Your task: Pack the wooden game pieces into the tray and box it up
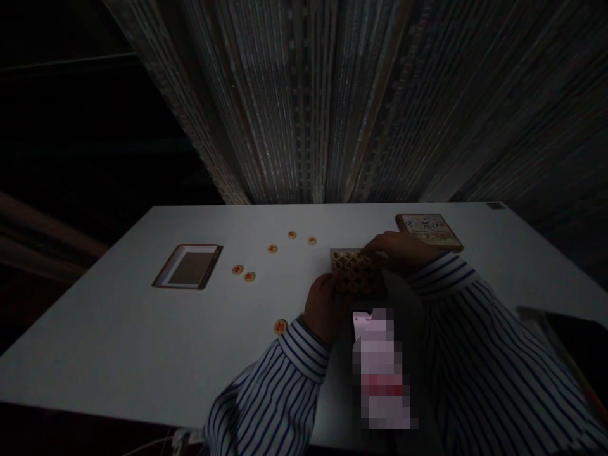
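Note:
A small tray of round wooden game discs [354,269] lies on the white table [118,342], packed with several discs. My left hand [323,308] grips the tray's near left edge. My right hand [398,249] rests on its far right side, fingers over the discs. Several loose discs lie scattered to the left: one close to my left wrist [280,327], two together [243,273], and three further back [291,235]. Both arms wear striped sleeves.
An open shallow box [188,266] lies on the left of the table. A flat box lid with a printed picture [429,230] lies at the back right. A blurred pink object [380,367] hangs below my hands. A dark ribbed curtain stands behind the table.

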`<state>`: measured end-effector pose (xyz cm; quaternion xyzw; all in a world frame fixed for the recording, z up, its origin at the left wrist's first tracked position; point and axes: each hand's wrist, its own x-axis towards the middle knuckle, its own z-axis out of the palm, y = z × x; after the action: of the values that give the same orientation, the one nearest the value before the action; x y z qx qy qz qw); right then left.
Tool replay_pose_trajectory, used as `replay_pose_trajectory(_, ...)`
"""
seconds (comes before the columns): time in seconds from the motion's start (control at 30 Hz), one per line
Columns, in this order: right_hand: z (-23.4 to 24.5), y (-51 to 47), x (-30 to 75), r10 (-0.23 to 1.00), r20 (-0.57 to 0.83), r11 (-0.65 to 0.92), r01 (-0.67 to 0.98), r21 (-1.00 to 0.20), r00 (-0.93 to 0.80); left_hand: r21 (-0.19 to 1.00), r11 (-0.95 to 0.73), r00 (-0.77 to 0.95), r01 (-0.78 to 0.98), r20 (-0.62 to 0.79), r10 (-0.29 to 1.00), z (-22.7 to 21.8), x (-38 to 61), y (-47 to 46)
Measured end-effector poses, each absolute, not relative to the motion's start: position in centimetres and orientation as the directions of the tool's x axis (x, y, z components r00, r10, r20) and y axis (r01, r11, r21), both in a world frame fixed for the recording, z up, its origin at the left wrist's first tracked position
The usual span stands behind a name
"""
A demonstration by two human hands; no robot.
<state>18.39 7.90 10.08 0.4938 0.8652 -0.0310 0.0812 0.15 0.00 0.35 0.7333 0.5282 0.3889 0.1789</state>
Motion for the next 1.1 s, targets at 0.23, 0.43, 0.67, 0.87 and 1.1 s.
replay_pose_trajectory(0.23,11.5,7.2,18.3,0.863,-0.060,0.503,0.864,0.003,-0.502,0.670,-0.385,0.123,0.635,0.404,0.907,0.6,0.2,0.0)
replay_pose_trajectory(0.43,12.4,5.6,17.3,0.845,0.074,0.531,0.847,-0.005,-0.529,0.663,-0.383,0.085,0.643,0.435,0.896,1.2,0.2,-0.1)
replay_pose_trajectory(0.67,11.1,3.8,17.8,0.823,0.297,0.534,0.837,-0.117,-0.484,0.673,-0.386,0.013,0.631,0.487,0.873,2.0,0.2,-0.5)
replay_pose_trajectory(0.87,8.9,1.2,18.5,0.859,0.413,0.430,0.863,-0.264,-0.302,0.669,-0.435,0.045,0.603,0.515,0.856,2.1,-0.6,-2.1)
replay_pose_trajectory(1.1,5.1,1.0,19.7,0.910,0.389,0.290,0.889,-0.353,-0.143,0.699,-0.380,0.096,0.605,0.410,0.907,0.8,-0.6,-3.7)
